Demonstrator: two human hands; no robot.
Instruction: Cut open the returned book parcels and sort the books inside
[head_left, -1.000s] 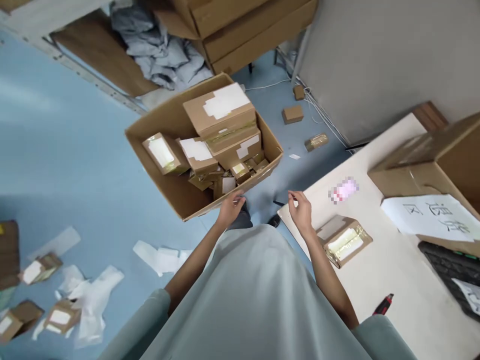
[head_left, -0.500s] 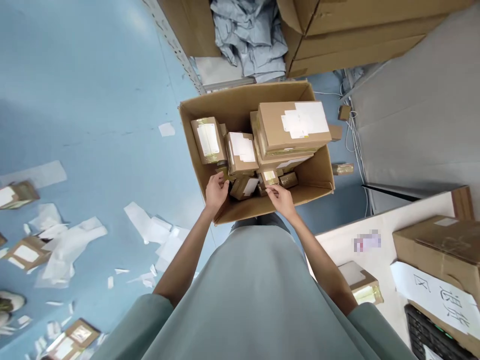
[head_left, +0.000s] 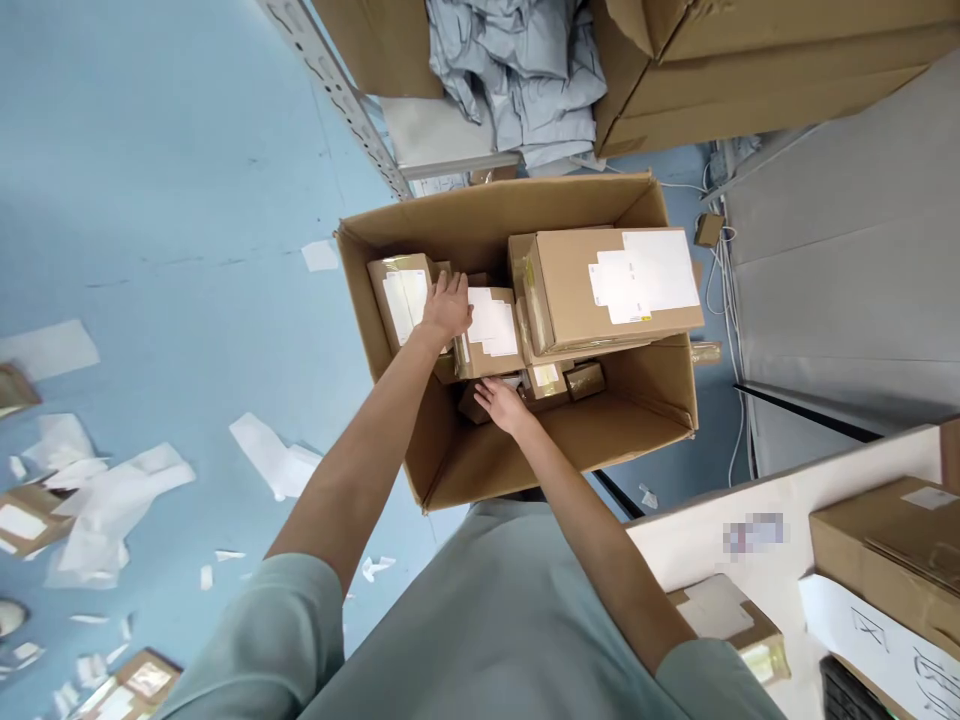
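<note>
Inside a large open carton [head_left: 517,198], my left hand [head_left: 448,305] lies at the upper left corner of a small labelled cardboard box [head_left: 496,330]. Its fingers are stretched out and point away from me. Another labelled box [head_left: 397,285] stands just left of that hand and is partly covered by it. My right hand [head_left: 501,403] is at the near side of the small labelled box, fingers extended to the left over a darker box [head_left: 471,402] lower down. Whether either hand presses on a box I cannot tell. A bigger labelled box [head_left: 574,290] fills the carton's right part.
Beyond the carton stand a metal rack post [head_left: 337,95], grey plastic bags [head_left: 517,60] and big cartons [head_left: 757,90]. To the right is a white desk [head_left: 697,490] with boxes. Paper scraps [head_left: 274,455] and parcels [head_left: 34,515] litter the blue floor. Cables [head_left: 731,350] run along the wall.
My left hand has moved away from me and over the small boxes. My right hand has shifted left to the small box's near side. The view has moved closer to the carton.
</note>
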